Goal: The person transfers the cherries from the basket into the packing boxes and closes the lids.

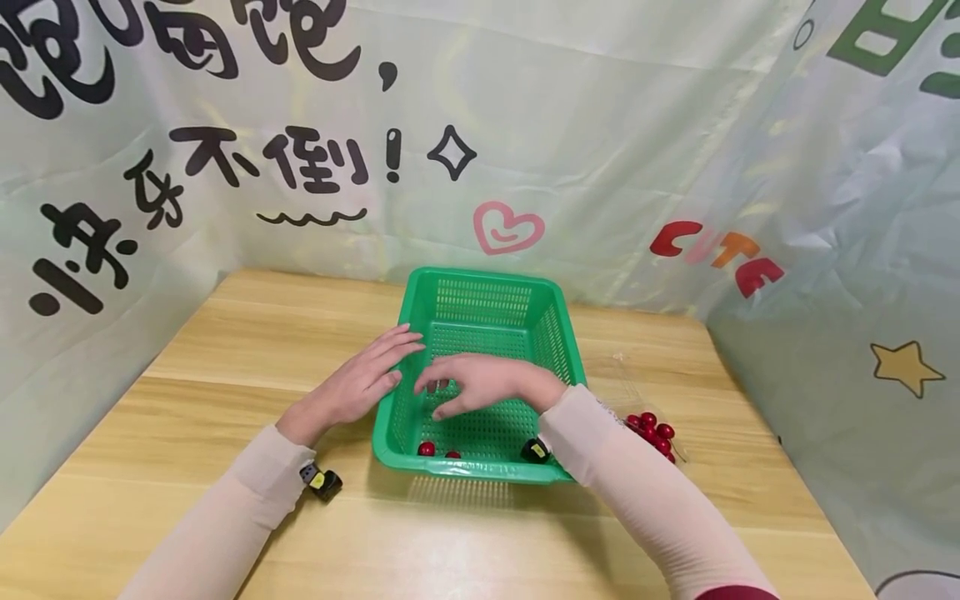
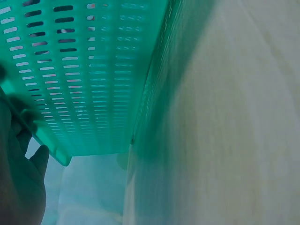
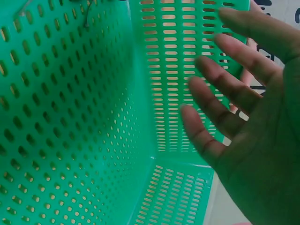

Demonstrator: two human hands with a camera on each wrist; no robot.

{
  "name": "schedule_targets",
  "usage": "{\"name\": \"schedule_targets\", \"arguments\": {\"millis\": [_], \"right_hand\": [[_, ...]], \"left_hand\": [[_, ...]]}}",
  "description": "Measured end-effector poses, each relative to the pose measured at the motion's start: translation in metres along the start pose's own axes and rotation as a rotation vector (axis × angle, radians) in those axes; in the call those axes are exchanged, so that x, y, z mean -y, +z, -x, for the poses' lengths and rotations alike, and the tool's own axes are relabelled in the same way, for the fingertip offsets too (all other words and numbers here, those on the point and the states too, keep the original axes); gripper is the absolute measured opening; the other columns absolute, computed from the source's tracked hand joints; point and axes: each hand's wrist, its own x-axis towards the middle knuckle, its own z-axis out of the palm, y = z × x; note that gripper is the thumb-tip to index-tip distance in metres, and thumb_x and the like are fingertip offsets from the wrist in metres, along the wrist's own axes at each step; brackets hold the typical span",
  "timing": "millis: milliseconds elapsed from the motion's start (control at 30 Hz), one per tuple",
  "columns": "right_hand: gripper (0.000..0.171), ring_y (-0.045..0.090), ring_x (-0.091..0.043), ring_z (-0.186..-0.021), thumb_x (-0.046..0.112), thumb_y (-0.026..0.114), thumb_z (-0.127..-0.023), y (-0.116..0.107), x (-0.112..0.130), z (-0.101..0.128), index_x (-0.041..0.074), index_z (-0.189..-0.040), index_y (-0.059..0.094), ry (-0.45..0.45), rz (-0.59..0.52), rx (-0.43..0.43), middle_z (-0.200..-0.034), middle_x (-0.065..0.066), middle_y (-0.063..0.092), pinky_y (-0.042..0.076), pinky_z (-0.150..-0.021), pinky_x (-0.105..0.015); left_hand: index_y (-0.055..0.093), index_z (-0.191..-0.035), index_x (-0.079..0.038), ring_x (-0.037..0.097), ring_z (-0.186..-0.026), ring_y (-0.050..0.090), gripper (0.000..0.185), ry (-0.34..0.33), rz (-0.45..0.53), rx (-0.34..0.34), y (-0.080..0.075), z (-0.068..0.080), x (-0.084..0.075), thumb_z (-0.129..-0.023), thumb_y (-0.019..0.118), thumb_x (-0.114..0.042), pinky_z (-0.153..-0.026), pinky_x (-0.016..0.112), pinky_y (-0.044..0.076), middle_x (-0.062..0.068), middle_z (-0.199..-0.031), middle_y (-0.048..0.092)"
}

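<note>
A green plastic basket (image 1: 480,472) with slotted walls stands on the table. My left hand (image 1: 360,379) rests at its left rim, fingers extended over the edge; in the left wrist view this hand (image 2: 21,178) is beside the rim, outside the wall. Over the basket's inside hovers my right hand (image 1: 480,383), fingers loosely bent and holding nothing; the right wrist view shows this hand (image 3: 253,112) with its fingers spread. Two red cherries are visible in the basket's near left corner, one cherry (image 1: 427,449) showing more than the other cherry (image 1: 453,455).
Right of the basket, several more red cherries (image 1: 662,433) lie by clear plastic (image 1: 626,379), partly hidden by my right sleeve (image 1: 600,442). The wooden table (image 1: 247,350) meets a printed cloth backdrop (image 1: 600,167) at the back and sides.
</note>
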Motion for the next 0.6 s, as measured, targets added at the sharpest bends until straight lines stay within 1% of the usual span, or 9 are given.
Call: {"name": "schedule_targets", "arguments": {"millis": [200, 333, 433, 600], "right_hand": [[0.045, 0.058, -0.017, -0.108, 0.030, 0.071, -0.091, 0.005, -0.002, -0.006, 0.017, -0.133, 0.060, -0.002, -0.034, 0.117, -0.127, 0.000, 0.060, 0.048, -0.095, -0.034], [0.045, 0.059, -0.013, -0.105, 0.028, 0.071, -0.090, 0.009, -0.001, -0.011, 0.019, -0.133, 0.060, 0.013, -0.048, 0.210, -0.126, 0.002, 0.060, 0.047, -0.094, -0.028], [0.049, 0.060, -0.010, -0.101, 0.026, 0.073, -0.089, 0.013, -0.001, -0.013, 0.021, -0.135, 0.059, 0.030, -0.068, 0.289, -0.125, 0.003, 0.058, 0.046, -0.092, -0.023], [0.057, 0.053, -0.010, -0.107, 0.023, 0.076, -0.086, 0.018, -0.001, -0.016, 0.025, -0.139, 0.055, 0.036, -0.060, 0.393, -0.126, 0.009, 0.055, 0.043, -0.093, -0.021]], "left_hand": [[0.047, -0.141, -0.001, 0.032, -0.146, 0.018, 0.042, -0.002, 0.005, -0.003, 0.001, 0.000, 0.001, -0.101, 0.043, -0.012, -0.114, 0.057, 0.021, 0.015, -0.150, 0.039], [0.047, -0.141, -0.001, 0.032, -0.146, 0.018, 0.041, -0.002, 0.001, -0.002, 0.000, 0.000, 0.001, -0.102, 0.042, -0.014, -0.114, 0.056, 0.020, 0.014, -0.151, 0.039], [0.046, -0.142, -0.003, 0.032, -0.146, 0.018, 0.042, 0.003, -0.006, -0.003, 0.000, 0.000, 0.001, -0.103, 0.041, -0.015, -0.115, 0.055, 0.020, 0.014, -0.151, 0.039], [0.047, -0.142, -0.002, 0.032, -0.146, 0.019, 0.042, 0.013, -0.010, -0.008, 0.002, 0.000, 0.002, -0.103, 0.041, -0.016, -0.115, 0.055, 0.020, 0.014, -0.151, 0.039]]}}
